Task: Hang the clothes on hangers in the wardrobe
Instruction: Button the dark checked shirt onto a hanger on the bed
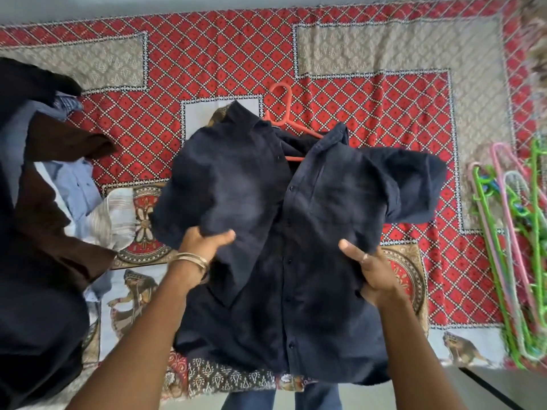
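Step in hand: fitting the dark navy button-up shirt, lying on the red patterned bedspread, onto the orange plastic hanger at its collar. Left hand and right hand each grip its sides. Next move: seat the shoulders.

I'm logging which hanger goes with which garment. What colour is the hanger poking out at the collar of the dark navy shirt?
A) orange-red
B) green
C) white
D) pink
A: an orange-red hanger has its hook and shoulder showing above the open collar of the dark navy shirt, which the left hand and right hand grip at its sides; the green and pink hangers lie apart on the bedspread.
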A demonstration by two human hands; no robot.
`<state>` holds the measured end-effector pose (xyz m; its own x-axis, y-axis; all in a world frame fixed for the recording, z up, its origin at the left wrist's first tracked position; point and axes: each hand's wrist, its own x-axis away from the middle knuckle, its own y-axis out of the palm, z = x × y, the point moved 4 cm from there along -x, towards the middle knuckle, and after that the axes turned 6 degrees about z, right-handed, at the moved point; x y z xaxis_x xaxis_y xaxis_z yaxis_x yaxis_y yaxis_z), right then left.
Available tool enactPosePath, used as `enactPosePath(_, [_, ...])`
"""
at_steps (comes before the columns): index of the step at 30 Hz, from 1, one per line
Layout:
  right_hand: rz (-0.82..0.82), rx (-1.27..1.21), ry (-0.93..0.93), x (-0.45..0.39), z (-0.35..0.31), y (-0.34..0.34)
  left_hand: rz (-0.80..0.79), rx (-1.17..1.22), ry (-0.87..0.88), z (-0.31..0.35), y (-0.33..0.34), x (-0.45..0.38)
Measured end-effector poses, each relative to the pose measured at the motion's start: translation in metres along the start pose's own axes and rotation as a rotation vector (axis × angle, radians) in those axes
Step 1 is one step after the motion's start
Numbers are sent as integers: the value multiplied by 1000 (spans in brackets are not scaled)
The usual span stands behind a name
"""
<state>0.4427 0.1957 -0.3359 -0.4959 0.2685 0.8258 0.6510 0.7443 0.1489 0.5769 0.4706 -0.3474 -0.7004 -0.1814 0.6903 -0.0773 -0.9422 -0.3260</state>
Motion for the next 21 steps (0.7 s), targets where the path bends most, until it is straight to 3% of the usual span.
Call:
enactPosePath(2, [13, -73, 72, 7, 6, -14, 11, 408, -100, 1, -19, -4])
enactPosePath(4, [57, -23, 160, 17, 15, -27, -7, 461, -241, -9, -35, -2])
enactPosePath(7, [157, 337, 359, 33, 46, -40, -6, -70, -386, -56, -65, 0])
enactPosePath(10, [363, 794, 333, 31, 71, -65, 155, -636, -383, -165, -100, -51])
enactPosePath(13, [549, 1267, 313, 32, 68, -63, 368, -823, -249, -133, -91, -15])
enactPosePath(15, [811, 1438, 141, 37, 42, -44, 559, -874, -187, -71, -66, 38])
enactPosePath(17, [972, 1391, -242, 38, 15, -17, 694, -888, -21, -44, -43, 56])
enactPosePath(19, [796, 1224, -546, 26, 1, 16, 694, -995, 182, -40, -26, 55])
enactPosePath(21, [543, 1011, -578, 6, -9, 41, 629, -1033, 471, -25, 0, 49])
